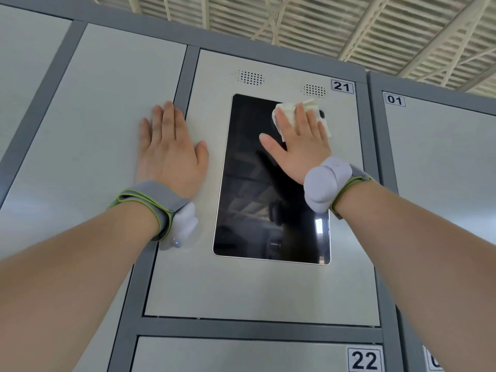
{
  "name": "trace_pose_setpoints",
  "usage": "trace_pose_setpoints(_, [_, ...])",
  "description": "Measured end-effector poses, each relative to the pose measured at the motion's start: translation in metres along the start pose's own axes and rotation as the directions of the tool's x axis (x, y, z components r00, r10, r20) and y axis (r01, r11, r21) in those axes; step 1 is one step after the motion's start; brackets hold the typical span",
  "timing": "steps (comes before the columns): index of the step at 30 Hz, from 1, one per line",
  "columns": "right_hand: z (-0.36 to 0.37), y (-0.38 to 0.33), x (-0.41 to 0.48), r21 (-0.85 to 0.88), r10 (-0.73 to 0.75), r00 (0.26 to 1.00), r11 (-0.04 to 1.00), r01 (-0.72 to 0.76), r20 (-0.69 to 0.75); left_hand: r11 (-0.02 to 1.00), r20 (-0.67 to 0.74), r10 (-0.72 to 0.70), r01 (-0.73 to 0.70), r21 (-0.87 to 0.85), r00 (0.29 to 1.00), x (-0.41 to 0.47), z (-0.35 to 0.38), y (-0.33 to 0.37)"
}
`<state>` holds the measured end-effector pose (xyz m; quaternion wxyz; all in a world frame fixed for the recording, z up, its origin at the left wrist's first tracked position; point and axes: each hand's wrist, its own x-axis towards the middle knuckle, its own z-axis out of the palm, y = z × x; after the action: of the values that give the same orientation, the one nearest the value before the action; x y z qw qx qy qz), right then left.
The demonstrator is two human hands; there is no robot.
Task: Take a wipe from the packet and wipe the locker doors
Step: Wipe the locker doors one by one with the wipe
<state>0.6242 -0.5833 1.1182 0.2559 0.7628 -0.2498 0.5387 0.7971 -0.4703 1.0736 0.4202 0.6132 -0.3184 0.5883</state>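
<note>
- Pressing on smooth pale-grey locker door 21 [257, 288]: white wipe [288, 110], crumpled in soft folds, at the upper right corner of the glossy black rectangular screen [268, 210].
- Right hand [300, 149]: fingers straight, laid flat over the wipe.
- Left hand [169, 154]: spread flat, empty, by the matte neighbouring door [107, 116], well apart from the wipe.
</note>
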Motion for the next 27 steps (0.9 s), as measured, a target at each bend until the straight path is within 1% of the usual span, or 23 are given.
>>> trace_pose_setpoints(4, [0.004, 0.006, -0.021, -0.04, -0.098, 0.995, 0.994, 0.098, 0.001, 1.0, 0.016, 0.009, -0.01, 0.025, 1.0, 0.0, -0.001, 0.002])
trace_pose_setpoints(5, [0.003, 0.01, -0.019, -0.048, -0.102, 0.995, 0.994, 0.102, 0.007, 1.0, 0.013, 0.009, -0.009, 0.026, 1.0, -0.001, -0.001, 0.002])
trace_pose_setpoints(10, [-0.005, 0.017, 0.005, -0.019, 0.037, 0.999, 0.999, -0.036, 0.007, 0.999, 0.026, 0.012, -0.013, 0.035, 1.0, -0.001, -0.001, 0.001])
trace_pose_setpoints(12, [-0.003, 0.013, 0.001, 0.001, 0.042, 0.999, 0.999, -0.042, 0.008, 0.999, 0.02, 0.012, -0.012, 0.032, 1.0, 0.0, -0.002, 0.001])
trace_pose_setpoints(17, [0.003, 0.018, -0.031, -0.02, -0.058, 0.998, 0.998, 0.059, 0.015, 0.998, 0.039, 0.004, -0.007, 0.062, 0.999, 0.0, -0.004, 0.002])
trace_pose_setpoints(19, [0.002, 0.023, -0.032, -0.035, -0.074, 0.997, 0.997, 0.075, 0.026, 0.998, 0.042, 0.001, -0.003, 0.06, 0.999, -0.001, -0.004, 0.002])
trace_pose_setpoints(21, [0.0, 0.027, -0.021, -0.032, -0.032, 0.999, 0.999, 0.033, 0.019, 0.999, 0.03, 0.002, -0.004, 0.046, 1.0, -0.001, -0.003, 0.003])
trace_pose_setpoints(24, [-0.004, 0.028, -0.001, 0.001, 0.071, 0.997, 0.998, -0.071, 0.003, 0.999, 0.034, 0.003, -0.005, 0.042, 0.999, -0.002, -0.002, 0.002])
trace_pose_setpoints(27, [0.0, 0.024, -0.004, 0.023, 0.074, 0.997, 0.997, -0.073, -0.012, 0.999, 0.032, 0.001, -0.002, 0.054, 0.999, -0.001, -0.003, 0.001])
